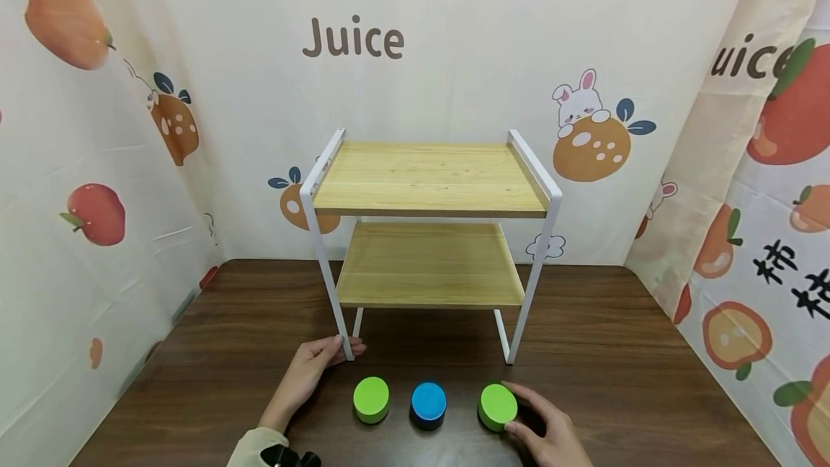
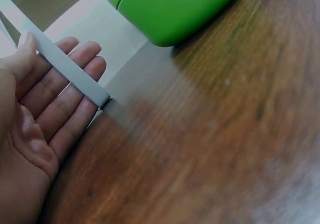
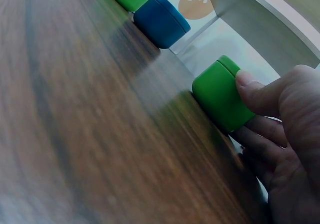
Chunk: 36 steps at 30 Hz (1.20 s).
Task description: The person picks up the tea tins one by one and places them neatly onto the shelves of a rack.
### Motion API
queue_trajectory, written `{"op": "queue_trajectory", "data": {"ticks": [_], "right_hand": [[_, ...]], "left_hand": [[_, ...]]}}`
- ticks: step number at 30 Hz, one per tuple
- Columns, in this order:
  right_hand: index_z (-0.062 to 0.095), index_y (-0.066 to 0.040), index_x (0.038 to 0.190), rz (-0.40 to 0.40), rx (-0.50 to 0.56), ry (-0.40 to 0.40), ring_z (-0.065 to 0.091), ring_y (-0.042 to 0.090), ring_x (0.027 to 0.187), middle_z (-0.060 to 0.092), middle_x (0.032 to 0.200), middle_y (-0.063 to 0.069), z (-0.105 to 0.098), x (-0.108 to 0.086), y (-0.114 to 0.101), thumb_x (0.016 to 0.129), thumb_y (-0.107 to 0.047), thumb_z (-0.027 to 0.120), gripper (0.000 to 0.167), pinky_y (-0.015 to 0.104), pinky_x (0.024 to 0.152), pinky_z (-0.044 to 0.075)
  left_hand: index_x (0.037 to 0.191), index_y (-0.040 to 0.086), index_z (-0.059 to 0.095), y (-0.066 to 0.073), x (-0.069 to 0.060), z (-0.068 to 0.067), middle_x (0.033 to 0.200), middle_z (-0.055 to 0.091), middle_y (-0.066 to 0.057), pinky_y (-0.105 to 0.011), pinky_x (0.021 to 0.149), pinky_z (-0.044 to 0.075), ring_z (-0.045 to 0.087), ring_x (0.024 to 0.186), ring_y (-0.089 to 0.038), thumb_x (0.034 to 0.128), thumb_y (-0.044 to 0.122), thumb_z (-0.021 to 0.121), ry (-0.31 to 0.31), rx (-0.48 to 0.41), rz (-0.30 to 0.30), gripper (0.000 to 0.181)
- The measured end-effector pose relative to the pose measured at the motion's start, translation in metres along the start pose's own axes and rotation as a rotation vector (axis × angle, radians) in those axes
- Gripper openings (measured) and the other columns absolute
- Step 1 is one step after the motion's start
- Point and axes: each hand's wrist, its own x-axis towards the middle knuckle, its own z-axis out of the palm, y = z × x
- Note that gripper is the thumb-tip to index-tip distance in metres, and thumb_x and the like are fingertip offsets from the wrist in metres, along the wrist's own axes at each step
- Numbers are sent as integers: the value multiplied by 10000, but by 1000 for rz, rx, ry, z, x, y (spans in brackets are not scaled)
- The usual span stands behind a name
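A small two-tier shelf [image 1: 428,265] with wooden boards and white metal side frames stands on the table. My left hand [image 1: 319,357] pinches its front left leg [image 2: 70,72] near the foot, thumb on one side and fingers behind. In front of the shelf is a row of small round lidded canisters. The left one is a green canister [image 1: 372,399]; a blue canister [image 1: 428,405] sits in the middle. At the right end, my right hand [image 1: 547,427] grips another green canister [image 3: 220,93] between thumb and fingers. That canister stands upright, its lid on.
The dark wooden table [image 1: 622,352] reaches back to a cream curtain [image 1: 454,34] printed with fruit and rabbits. The curtain also closes off both sides. Both shelf boards lie one above the other, the upper board [image 1: 428,175] between raised white side rails.
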Motion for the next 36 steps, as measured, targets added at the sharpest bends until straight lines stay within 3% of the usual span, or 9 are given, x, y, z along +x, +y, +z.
{"op": "queue_trajectory", "data": {"ticks": [4, 12, 21, 29, 36], "right_hand": [[702, -65, 1331, -21, 9, 0, 638, -94, 1138, 767, 1221, 74, 0, 0, 1, 789, 3, 875, 574, 52, 926, 458], [709, -102, 1333, 31, -4, -11, 643, -86, 1132, 767, 1229, 61, 0, -1, 1, 800, -40, 882, 564, 86, 906, 490], [698, -87, 1343, 1, 4, -21, 640, -87, 1142, 764, 1239, 31, 0, -1, 4, 810, -37, 874, 563, 78, 909, 482], [712, -116, 1336, 59, 0, -17, 639, -87, 1140, 768, 1235, 55, 0, 0, -1, 815, -52, 877, 550, 92, 909, 490], [707, -84, 1332, -9, 0, -3, 633, -97, 1155, 767, 1236, 56, 0, -1, 1, 802, -11, 872, 560, 46, 947, 446]], "left_hand": [[1337, -96, 666, 0, 0, 0, 1300, 715, -277, -198, 986, 556, 722, 1150, -25, 1168, 305, 394, 6, 3, -9, 513], [1336, -90, 671, 0, 1, 0, 1297, 718, -273, -193, 985, 554, 722, 1148, -23, 1167, 307, 399, 9, 13, -15, 510], [1337, -91, 668, -1, 1, 0, 1292, 720, -275, -190, 989, 551, 724, 1150, -29, 1167, 300, 398, 4, 10, -8, 505], [1328, -94, 674, 1, 0, 0, 1288, 722, -276, -194, 977, 558, 729, 1139, -31, 1165, 299, 407, 14, 8, -6, 502], [1336, -87, 673, 1, 0, 1, 1288, 723, -271, -191, 980, 556, 726, 1143, -26, 1163, 302, 415, 14, 2, -5, 497]]}}
